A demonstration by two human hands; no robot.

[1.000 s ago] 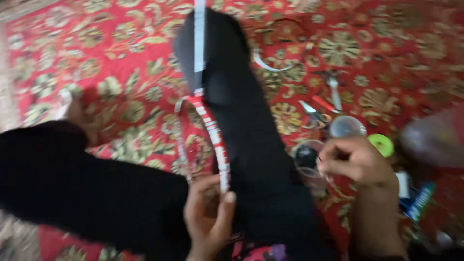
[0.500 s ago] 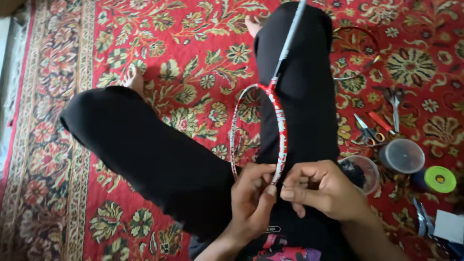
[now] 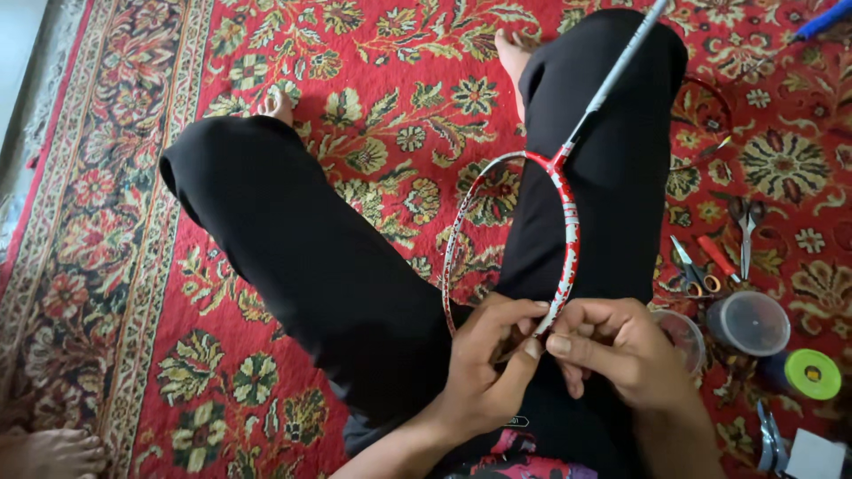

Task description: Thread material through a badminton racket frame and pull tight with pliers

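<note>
Lighting: your view is evenly bright, soft daylight, no hard glare. Shadows: only faint ones beneath your left hand [image 3: 486, 372] and right hand [image 3: 617, 350], where the black trousers [image 3: 319, 266] swallow all detail. Focus: sharp at your hands and on the racket frame [image 3: 564, 226] above them. Blur: slight softness far left of your hands, at the carpet [image 3: 133, 266] edge. Distortion: mild wide-angle stretch toward the corners.

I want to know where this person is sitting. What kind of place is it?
Probably a room at home, used as a repair spot. The person sits barefoot on a red flowered carpet, both hands on a racket frame, with scissors and small tubs laid out beside them.
</note>
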